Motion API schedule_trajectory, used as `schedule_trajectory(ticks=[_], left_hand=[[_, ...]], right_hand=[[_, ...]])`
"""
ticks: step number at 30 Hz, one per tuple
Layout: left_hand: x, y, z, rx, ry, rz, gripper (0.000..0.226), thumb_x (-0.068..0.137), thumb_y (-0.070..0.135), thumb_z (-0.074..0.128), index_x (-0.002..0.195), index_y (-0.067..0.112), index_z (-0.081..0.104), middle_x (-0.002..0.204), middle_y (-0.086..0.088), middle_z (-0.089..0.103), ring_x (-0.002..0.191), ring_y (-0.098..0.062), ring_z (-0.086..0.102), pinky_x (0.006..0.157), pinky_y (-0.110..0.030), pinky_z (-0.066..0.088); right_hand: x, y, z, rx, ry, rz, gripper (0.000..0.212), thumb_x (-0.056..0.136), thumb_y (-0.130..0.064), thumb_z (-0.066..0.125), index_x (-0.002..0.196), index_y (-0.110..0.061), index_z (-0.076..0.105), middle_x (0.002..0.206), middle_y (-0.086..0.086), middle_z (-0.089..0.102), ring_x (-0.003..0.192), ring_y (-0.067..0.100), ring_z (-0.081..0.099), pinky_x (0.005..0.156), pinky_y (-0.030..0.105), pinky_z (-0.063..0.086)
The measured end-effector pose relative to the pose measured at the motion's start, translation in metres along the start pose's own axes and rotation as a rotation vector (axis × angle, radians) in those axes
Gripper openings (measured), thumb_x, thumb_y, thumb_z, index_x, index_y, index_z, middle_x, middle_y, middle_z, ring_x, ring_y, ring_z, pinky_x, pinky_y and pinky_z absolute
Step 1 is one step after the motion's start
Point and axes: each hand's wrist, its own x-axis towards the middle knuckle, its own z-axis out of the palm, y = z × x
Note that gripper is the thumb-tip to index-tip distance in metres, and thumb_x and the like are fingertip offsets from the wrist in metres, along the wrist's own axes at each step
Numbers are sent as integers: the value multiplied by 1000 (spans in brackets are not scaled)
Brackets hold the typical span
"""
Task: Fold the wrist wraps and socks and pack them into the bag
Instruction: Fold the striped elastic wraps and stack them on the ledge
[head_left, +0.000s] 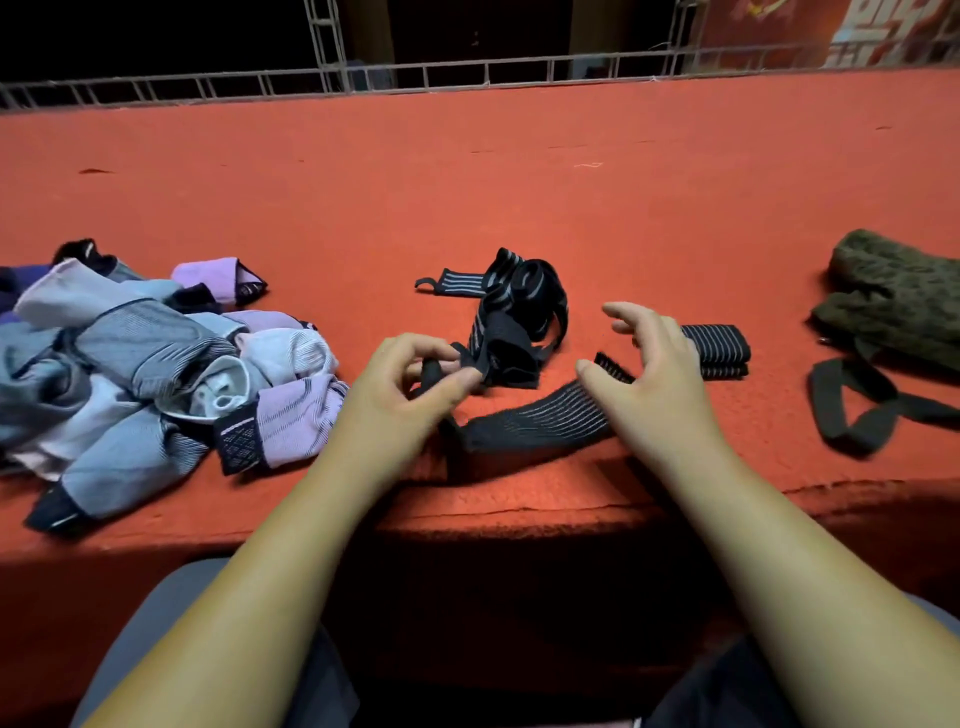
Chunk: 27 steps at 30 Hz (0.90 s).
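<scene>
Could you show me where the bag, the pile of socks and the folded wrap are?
bag (893, 291): head view, on its mottled green fabric.
socks (156, 353): head view, on a grey striped sock in the middle of the pile.
folded wrap (722, 345): head view, on its striped top face.

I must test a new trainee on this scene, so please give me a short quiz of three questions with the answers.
1. True or false: the left hand holds nothing.
2. Where does the pile of socks lie? A) left of both hands B) on the person's lap C) on the floor
3. Fill in: the folded wrist wrap lies just beyond the ___ hand.

Key: 1 false, it pinches a black strap end. 2 A. 3 right; the right hand hovers open and holds nothing.
</scene>
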Motion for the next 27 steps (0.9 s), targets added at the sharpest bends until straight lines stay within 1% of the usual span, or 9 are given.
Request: schedule_trajectory(ticks=[4, 8, 10, 13, 17, 19, 21, 24, 27], left_hand=[[-7, 29, 8, -585, 6, -73, 16, 100, 32, 67, 100, 17, 69, 124, -12, 76, 124, -30, 70, 110, -62, 50], [-11, 45, 10, -889, -67, -118, 8, 101, 13, 60, 104, 8, 54, 136, -22, 68, 132, -31, 65, 103, -46, 57], [-9, 42, 8, -908, -20, -152, 10, 98, 9, 62, 105, 8, 55, 135, -22, 69, 129, -31, 67, 97, -41, 60], [-3, 32, 2, -826, 77, -169, 15, 92, 15, 74, 103, 14, 65, 129, -18, 73, 116, -31, 71, 97, -46, 60], [1, 22, 0, -741, 102, -201, 15, 84, 24, 84, 94, 21, 73, 117, -16, 73, 93, -24, 68, 85, -40, 56], [1, 13, 0, -574, 81, -208, 13, 88, 30, 83, 95, 22, 75, 108, -14, 74, 87, -20, 67, 83, -40, 52], [1, 4, -1, -289, 15, -136, 17, 92, 39, 81, 102, 27, 79, 114, -8, 76, 92, -14, 72, 88, -36, 54], [2, 0, -10, -58, -120, 23, 21, 91, 39, 80, 112, 34, 80, 141, 4, 61, 120, -1, 66, 103, -21, 49], [1, 2, -15, 7, -259, 57, 22, 87, 31, 86, 109, 32, 83, 137, 15, 65, 131, -2, 59, 109, -29, 47]], right_hand=[[-7, -9, 2, -25, -120, -300, 50, 93, -52, 63, 133, -23, 68, 130, -11, 64, 130, 11, 53, 116, 28, 35], [-23, -33, 5, 211, -455, -150, 34, 107, -44, 59, 128, -21, 72, 121, -15, 73, 117, -2, 64, 107, 29, 47], [-29, -44, 0, 419, -580, -25, 52, 109, -53, 50, 107, -7, 76, 103, -6, 76, 97, 7, 69, 95, 38, 52], [-34, -60, -9, 617, -651, 105, 67, 103, -62, 50, 101, 0, 76, 87, 5, 75, 81, 12, 66, 75, 28, 49], [-42, -67, 2, 842, -766, 243, 25, 101, -16, 68, 116, 3, 71, 101, 15, 76, 92, 22, 70, 80, 31, 57], [-45, -61, 13, 855, -733, 280, 22, 101, -5, 67, 122, -1, 72, 113, 24, 76, 99, 26, 70, 87, 33, 57], [-44, -56, 20, 826, -660, 301, 20, 101, -8, 68, 119, -3, 74, 117, 25, 76, 99, 29, 68, 89, 39, 53], [-38, -49, 22, 838, -607, 370, 19, 104, -13, 64, 117, -9, 78, 116, 22, 77, 96, 30, 70, 87, 41, 51], [-34, -44, 21, 824, -618, 400, 24, 106, -14, 57, 117, -14, 79, 106, 12, 79, 88, 23, 68, 71, 32, 49]])
